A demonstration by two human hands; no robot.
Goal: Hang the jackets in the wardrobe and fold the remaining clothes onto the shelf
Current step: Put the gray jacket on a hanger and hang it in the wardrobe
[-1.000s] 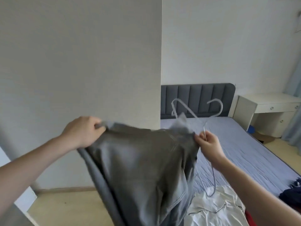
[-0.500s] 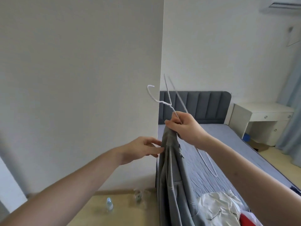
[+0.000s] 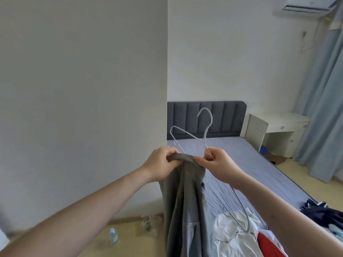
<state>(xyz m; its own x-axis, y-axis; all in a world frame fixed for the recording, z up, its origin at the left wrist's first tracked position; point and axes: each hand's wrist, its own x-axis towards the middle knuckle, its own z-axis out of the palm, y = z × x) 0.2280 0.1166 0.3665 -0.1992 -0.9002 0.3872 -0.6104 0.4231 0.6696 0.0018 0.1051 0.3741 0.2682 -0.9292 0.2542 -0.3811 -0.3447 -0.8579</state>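
Your left hand (image 3: 163, 164) grips the bunched top edge of the grey jacket (image 3: 185, 210), fingers curled over the fabric. Your right hand (image 3: 217, 164) pinches the same edge with the thumb, and its fingers are closed on the wire hanger (image 3: 205, 134) just below the neck. Both hands sit close together, nearly touching, with the cloth stretched between them.

The hanger's hook points up, above your right hand. One shoulder loop sticks up and left past your left hand. The other arm of the wire runs down and right below your right wrist, ending over the white garment (image 3: 233, 236). Cannot tell whether any part of the hanger is inside the jacket yet.

The jacket hangs straight down from both hands, at the near left edge of the bed (image 3: 259, 164), and runs out of the bottom of the view.

On the bed, bottom right: the white garment, a red item (image 3: 267, 245) just beside it, dark blue clothes (image 3: 323, 214) further right at the edge.

On the floor to the left: a small plastic bottle (image 3: 113, 235) near the wall. A white desk (image 3: 278, 125) stands beside the headboard (image 3: 206, 119), with curtains (image 3: 323, 108) on the right.
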